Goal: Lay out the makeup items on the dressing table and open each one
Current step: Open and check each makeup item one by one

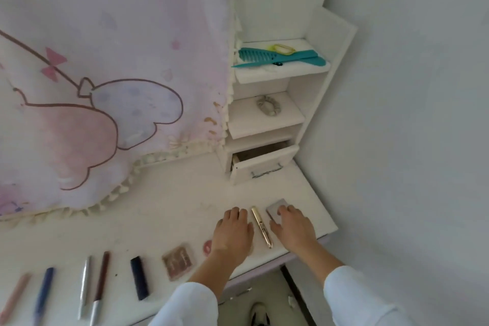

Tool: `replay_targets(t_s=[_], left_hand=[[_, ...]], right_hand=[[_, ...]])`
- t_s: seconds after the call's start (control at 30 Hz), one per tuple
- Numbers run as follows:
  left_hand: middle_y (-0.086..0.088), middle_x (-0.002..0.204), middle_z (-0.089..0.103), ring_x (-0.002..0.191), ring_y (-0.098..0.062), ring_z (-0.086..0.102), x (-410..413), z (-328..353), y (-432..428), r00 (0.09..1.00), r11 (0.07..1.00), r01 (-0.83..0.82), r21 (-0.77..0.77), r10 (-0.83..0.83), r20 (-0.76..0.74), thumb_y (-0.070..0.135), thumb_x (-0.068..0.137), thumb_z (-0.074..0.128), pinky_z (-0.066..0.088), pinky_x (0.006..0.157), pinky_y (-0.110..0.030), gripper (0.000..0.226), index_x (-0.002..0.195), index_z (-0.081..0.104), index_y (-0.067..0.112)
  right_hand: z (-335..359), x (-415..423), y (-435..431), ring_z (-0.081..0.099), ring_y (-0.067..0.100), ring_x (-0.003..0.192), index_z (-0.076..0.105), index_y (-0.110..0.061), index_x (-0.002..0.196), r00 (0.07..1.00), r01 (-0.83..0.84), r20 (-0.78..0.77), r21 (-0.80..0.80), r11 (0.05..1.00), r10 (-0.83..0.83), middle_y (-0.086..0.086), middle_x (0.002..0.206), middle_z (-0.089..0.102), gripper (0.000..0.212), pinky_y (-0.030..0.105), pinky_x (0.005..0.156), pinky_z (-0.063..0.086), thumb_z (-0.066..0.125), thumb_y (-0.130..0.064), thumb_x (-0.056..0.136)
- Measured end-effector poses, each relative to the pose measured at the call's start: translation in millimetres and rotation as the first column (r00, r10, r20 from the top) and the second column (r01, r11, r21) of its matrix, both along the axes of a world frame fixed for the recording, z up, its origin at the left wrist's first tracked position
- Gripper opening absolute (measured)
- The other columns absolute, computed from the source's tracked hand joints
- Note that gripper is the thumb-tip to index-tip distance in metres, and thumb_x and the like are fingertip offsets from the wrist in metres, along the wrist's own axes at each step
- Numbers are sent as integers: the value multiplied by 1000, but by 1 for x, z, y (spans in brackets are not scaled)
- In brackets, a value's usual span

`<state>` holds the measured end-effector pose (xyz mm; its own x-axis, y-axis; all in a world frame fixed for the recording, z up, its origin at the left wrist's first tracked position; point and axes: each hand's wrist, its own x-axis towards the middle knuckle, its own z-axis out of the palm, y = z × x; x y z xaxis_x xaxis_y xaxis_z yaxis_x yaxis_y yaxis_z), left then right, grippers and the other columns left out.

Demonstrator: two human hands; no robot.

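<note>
Along the near edge of the white dressing table (164,209), a row of makeup items laid side by side, from the left: pink pencil (16,296), blue pen (43,294), silver pencil (84,288), brown pencil (101,280) with a silver end, dark navy tube (139,278), square eyeshadow palette (178,263), then a round pink item (207,246) half hidden behind the left wrist. All of these apart from one another; blurred, so cannot tell which are open. Further right, gold tube (262,226), lying flat between the two hands, touched by neither. Left hand (232,233): lies palm down on the table just left of the gold tube, fingers straight and together, holds nothing. Right hand (292,227): reaches palm down over the grey compact (276,208) near the table's right edge, fingertips lightly bent on its lid, thumb beside its near edge; cannot tell whether merely resting there or gripping. Compact lid down, flat on the table. White sleeves (354,296) on both forearms. Behind the hands, a small white shelf unit (317,103): two teal combs (277,57) and a yellow clip (284,49) on the top shelf, a pale scrunchie (268,108) on the middle one, a drawer (264,167) pulled slightly out at the bottom. To the left, a pink cartoon-print cloth (105,87) with a tasselled hem, draped down onto the table.
</note>
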<state>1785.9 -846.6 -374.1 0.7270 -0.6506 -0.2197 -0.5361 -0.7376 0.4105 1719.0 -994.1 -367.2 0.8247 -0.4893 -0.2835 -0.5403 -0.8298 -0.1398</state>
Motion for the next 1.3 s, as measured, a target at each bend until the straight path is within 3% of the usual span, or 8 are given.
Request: replay_targets(t_s=[0.2,0.4,0.6,0.7,0.83,1.03,1.17,1.3], left_hand=[[4,142,41,132,-15,37,-28,-20,-70,999,995,-46,90,47,-8,27,100,26,36,103,-35,39,136,39,20],[-6,149,31,144,-23,15,-33,-26,-93,994,955,70,289,-90,56,16,96,32,-4,120,-41,50,145,27,7],[-11,159,13,148,-23,4,-34,-36,-108,980,893,177,414,-197,5,20,99,27,-13,116,-46,54,149,14,4],[-12,159,9,147,-24,7,-33,-34,-110,975,868,209,450,-222,-23,20,99,29,-14,115,-44,55,149,13,4],[-12,156,21,145,-24,16,-33,-31,-116,986,910,164,381,-152,-62,17,96,35,-9,117,-42,56,149,17,7],[-11,152,30,143,-23,23,-33,-28,-129,972,974,18,228,35,-230,20,101,23,7,120,-41,50,149,15,10],[-11,143,45,132,-27,42,-29,-23,-135,823,943,-333,27,304,-480,29,103,20,26,114,-39,47,148,24,15],[-15,133,54,124,-29,50,-25,-23,-142,543,750,-659,-51,429,-722,36,102,28,37,102,-35,49,135,47,7]], right_hand=[[-21,-5,-61,51,23,110,49,-15,120,994,-62,-84,69,996,67,5,120,53,45,35,86,45,49,-46,88],[-39,0,-69,51,25,109,41,-13,126,986,-99,-122,97,990,111,8,119,51,62,34,85,46,60,-50,79],[-35,3,-98,54,27,101,45,-11,118,985,-117,-118,88,989,127,10,112,56,50,33,82,46,61,-34,77],[-31,-2,-114,55,23,100,49,-16,112,993,-43,-102,216,975,66,5,105,59,49,32,81,50,69,-34,70],[-25,-7,-128,65,10,86,60,-22,102,992,124,-49,527,841,-116,-7,89,70,42,28,79,54,78,-29,64],[-12,-10,-141,71,19,82,73,-16,95,952,224,-68,816,532,-297,8,88,74,25,30,81,59,81,-14,71],[-4,-9,-144,70,16,76,69,-20,98,920,293,-161,888,354,-357,8,89,74,25,25,77,57,78,-12,76],[-3,-11,-147,71,19,77,73,-18,98,924,300,-179,889,346,-339,7,88,76,24,32,86,56,79,-17,74]])
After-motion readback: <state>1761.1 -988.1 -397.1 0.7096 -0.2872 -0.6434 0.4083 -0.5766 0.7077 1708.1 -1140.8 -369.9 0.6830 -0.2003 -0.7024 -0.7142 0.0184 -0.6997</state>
